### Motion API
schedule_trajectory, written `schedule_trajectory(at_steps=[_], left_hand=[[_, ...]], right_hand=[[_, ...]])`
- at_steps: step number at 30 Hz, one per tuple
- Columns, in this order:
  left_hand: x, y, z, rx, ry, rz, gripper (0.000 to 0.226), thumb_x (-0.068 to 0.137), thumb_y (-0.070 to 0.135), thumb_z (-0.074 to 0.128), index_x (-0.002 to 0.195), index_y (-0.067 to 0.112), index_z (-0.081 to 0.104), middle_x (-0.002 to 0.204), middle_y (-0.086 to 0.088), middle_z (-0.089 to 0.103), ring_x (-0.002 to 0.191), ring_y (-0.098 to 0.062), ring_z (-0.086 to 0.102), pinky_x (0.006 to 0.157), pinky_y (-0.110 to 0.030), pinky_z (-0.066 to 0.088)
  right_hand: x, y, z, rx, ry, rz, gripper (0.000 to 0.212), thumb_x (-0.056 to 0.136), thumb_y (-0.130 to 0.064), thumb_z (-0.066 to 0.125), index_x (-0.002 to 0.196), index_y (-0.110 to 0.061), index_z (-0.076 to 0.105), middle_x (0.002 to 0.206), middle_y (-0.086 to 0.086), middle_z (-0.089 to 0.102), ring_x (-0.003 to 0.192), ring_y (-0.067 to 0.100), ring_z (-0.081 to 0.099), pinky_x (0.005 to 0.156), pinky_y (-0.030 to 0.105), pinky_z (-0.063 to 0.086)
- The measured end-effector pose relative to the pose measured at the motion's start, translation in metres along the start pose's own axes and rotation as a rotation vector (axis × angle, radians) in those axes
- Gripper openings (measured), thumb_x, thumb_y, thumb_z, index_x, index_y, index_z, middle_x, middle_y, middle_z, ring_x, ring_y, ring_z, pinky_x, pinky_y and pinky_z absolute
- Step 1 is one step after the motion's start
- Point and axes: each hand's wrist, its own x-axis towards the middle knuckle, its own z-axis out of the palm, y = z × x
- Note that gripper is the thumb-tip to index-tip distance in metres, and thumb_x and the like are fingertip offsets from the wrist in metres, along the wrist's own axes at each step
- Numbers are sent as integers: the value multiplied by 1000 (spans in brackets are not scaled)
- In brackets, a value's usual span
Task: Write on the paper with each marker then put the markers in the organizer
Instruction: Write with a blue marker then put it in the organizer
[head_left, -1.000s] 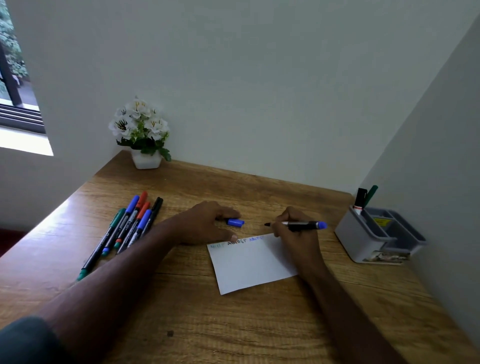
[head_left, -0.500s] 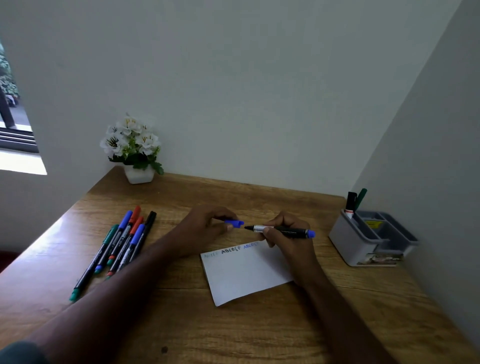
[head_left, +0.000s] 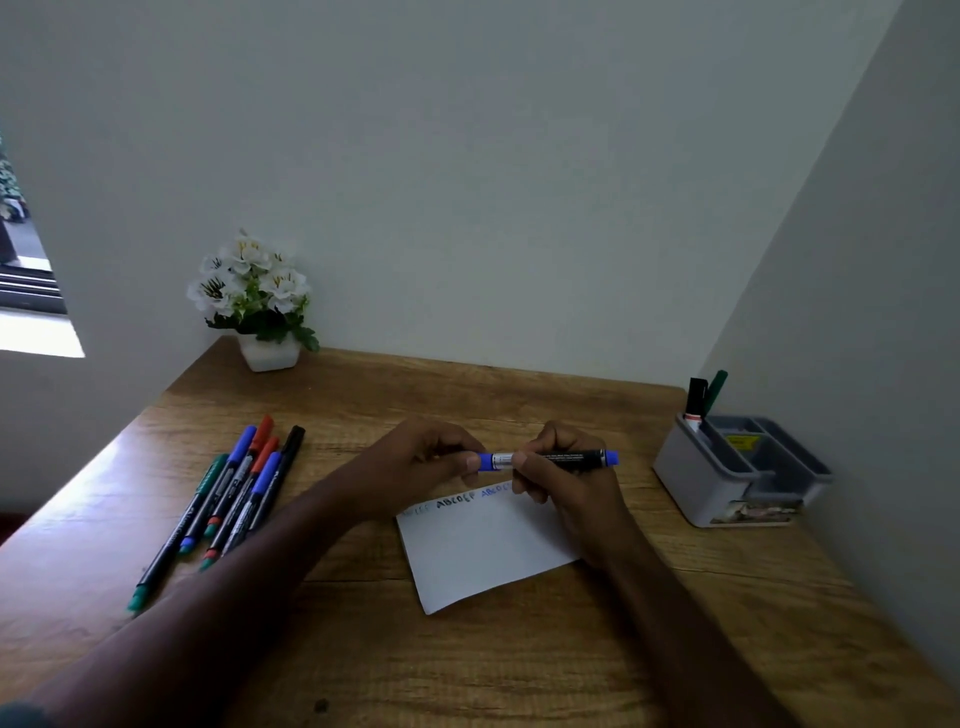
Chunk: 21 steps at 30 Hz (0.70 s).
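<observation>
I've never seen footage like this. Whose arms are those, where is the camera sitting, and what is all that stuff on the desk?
There is no machine here: a person wears a wide-angle camera on the head, so you look down along their own two arms. The left hand pinches the blue cap at one end of a blue marker, and the right hand grips its black barrel. Beneath lies the paper on a wooden desk, with a row of letters along its top edge. On the left lies a bunch of markers with blue, red, green and black caps. On the right stands a grey organizer that already holds two markers. A pot of white flowers stands at the back.
</observation>
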Motion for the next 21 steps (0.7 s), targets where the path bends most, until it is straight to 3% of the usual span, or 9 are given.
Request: schedule_trajectory(at_steps=[2,6,9,15,21], left_hand=[[0,2,1,-46,-4,-17,20,97,15,55,97,9,74,88,-1,72,74,-14,62,62,-15,45],[-3,5,1,-116,2,-9,23,97,15,56,84,6,72,77,5,69,70,-2,57,63,-12,41],[-3,8,1,-159,29,-7,25,96,12,55,78,2,70,74,6,67,68,2,57,65,-10,42],[-7,14,1,-271,40,-11,26,96,8,53,81,-7,68,72,-6,64,63,-1,52,61,-12,42],[-5,19,4,-380,-14,-55,34,99,8,49,70,10,66,59,4,59,55,-8,46,55,-18,39]], right_hand=[[0,-1,-1,9,-14,14,16,89,-13,69,77,-3,64,66,10,66,60,22,54,56,28,46],[1,-4,3,102,-17,55,25,82,-27,72,76,-5,63,64,9,64,60,22,54,56,29,44],[2,-6,5,171,-27,69,18,80,-27,73,72,-15,62,64,9,63,61,22,55,57,31,43],[3,-8,9,158,-41,24,20,86,-25,70,72,-17,58,65,12,64,61,27,52,55,27,43],[3,-9,6,181,0,27,16,83,-28,72,74,-19,63,67,14,65,61,25,53,56,27,44]])
